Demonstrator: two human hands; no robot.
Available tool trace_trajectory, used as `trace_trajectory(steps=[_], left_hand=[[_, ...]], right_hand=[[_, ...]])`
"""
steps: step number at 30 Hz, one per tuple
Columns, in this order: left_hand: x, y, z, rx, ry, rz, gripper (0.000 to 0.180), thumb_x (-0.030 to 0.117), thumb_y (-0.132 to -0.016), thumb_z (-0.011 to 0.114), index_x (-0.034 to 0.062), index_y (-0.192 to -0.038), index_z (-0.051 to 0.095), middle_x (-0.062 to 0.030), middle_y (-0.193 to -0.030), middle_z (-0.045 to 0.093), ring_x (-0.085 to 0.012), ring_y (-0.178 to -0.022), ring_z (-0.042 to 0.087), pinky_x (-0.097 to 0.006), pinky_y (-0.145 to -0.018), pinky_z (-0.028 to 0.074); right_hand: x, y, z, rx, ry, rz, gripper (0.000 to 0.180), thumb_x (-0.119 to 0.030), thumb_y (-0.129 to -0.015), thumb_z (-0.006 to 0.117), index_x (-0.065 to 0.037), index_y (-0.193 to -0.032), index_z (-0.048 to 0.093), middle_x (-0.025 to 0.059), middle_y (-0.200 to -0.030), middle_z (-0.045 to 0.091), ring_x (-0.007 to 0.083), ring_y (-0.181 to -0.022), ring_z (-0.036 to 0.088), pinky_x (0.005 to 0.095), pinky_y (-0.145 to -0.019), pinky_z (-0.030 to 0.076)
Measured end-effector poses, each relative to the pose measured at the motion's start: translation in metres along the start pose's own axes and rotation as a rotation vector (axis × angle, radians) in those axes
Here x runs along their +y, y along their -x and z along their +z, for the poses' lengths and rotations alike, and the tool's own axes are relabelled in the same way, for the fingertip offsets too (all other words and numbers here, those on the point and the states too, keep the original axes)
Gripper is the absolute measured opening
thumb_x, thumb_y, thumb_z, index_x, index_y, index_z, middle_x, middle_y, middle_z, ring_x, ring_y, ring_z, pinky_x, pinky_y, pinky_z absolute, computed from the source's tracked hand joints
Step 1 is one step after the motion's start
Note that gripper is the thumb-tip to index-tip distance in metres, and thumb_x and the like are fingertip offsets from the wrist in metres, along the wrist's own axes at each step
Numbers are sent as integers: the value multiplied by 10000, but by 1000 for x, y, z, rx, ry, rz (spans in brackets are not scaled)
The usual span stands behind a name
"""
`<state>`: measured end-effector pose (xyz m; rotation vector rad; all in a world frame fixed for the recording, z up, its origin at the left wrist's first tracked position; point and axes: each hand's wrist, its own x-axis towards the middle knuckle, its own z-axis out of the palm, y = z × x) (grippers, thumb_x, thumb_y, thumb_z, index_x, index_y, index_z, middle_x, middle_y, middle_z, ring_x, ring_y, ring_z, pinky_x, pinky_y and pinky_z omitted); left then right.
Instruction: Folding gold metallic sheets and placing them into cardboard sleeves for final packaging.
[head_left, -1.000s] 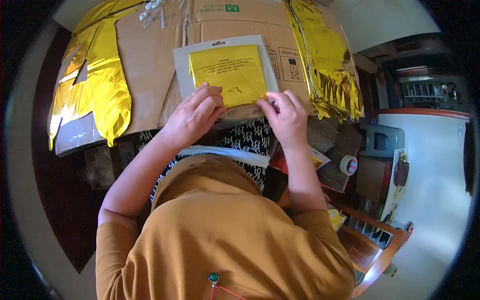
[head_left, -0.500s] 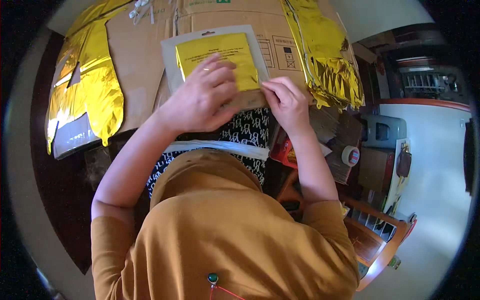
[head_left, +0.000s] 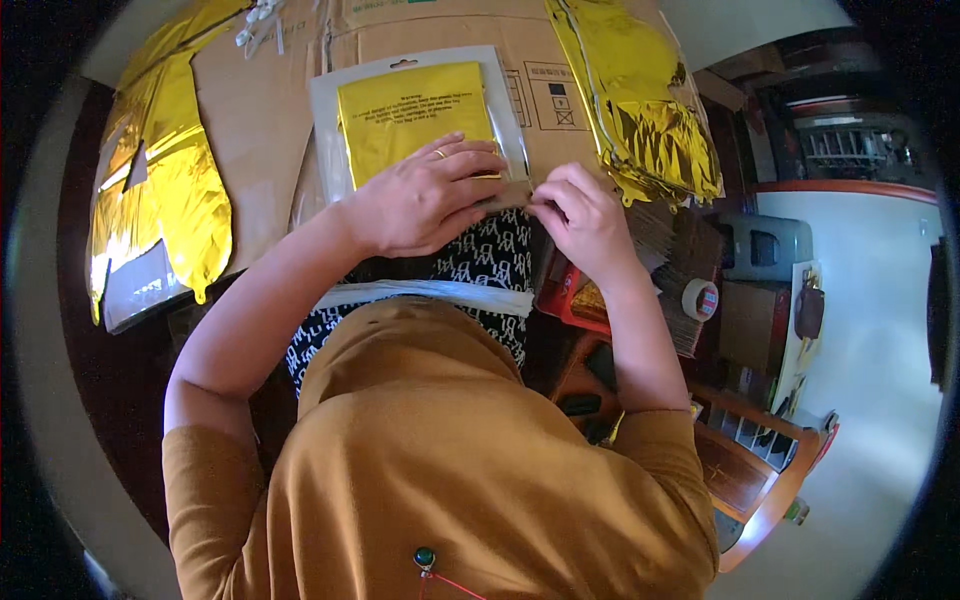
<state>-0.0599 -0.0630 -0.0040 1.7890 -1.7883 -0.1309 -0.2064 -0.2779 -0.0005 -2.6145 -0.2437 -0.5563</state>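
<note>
A clear plastic bag [head_left: 507, 110] with a grey border and a hang hole lies on the cardboard in front of me. Inside it is a folded sheet of yellow-gold foil [head_left: 410, 135] with small dark print. My left hand [head_left: 425, 195], a ring on one finger, rests across the bag's lower part with its fingers stretched out, covering the bottom edge. Just right of it, my right hand [head_left: 580, 215] pinches the bag's lower right corner between thumb and forefinger. The exact fold under the fingertips is too small to make out.
Flat gold foil balloons [head_left: 205, 170] lie on the cardboard [head_left: 255, 110] at left, with more gold foil [head_left: 650, 120] at right. White ties [head_left: 262, 25] sit at the far edge. A tape roll [head_left: 699, 299], a red tray [head_left: 570, 305] and a wooden chair [head_left: 735, 480] are at right.
My left hand has come down from above the foil and now lies on the bag's lower part. My right hand has shifted slightly down and right, still pinching the corner.
</note>
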Motion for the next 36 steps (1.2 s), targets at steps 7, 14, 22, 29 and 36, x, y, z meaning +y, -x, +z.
trace_trajectory(steps=[7,14,22,29,36], left_hand=[[-2,1,-1,-49,19,-10,412,176,-937,617,12,-1315,601,-207,-1395,528,-406,-1338,464,-525,-1173,313],[-1,0,-3,-55,34,-12,402,164,-939,611,4,-1307,602,-210,-1396,526,-399,-1342,461,-526,-1171,315],[-3,1,1,-26,28,20,396,156,-930,620,-11,-1289,605,-213,-1384,535,-398,-1334,470,-532,-1162,324],[1,3,-8,-71,-1,54,601,411,-909,645,-8,-1332,565,-232,-1429,498,-416,-1360,442,-553,-1175,291],[-3,5,-1,-79,-52,58,729,516,-883,652,6,-1387,521,-231,-1455,482,-426,-1389,414,-570,-1190,254]], right_hand=[[-7,1,-13,-219,-158,92,178,-48,-763,798,-29,-853,645,81,-856,615,257,-758,638,342,-694,526],[-7,-3,-17,-82,-165,164,165,-129,-816,765,-42,-876,638,99,-874,611,302,-820,641,388,-748,530],[-4,-4,-10,-223,-57,-42,119,-72,-830,717,-43,-842,602,115,-852,567,317,-811,623,412,-730,514],[-56,10,-32,-220,-470,23,134,-25,-822,752,-28,-847,621,85,-850,599,240,-809,619,343,-741,511],[1,-9,-6,-175,-26,57,183,-130,-811,765,-79,-950,657,104,-928,615,313,-939,620,414,-831,490]])
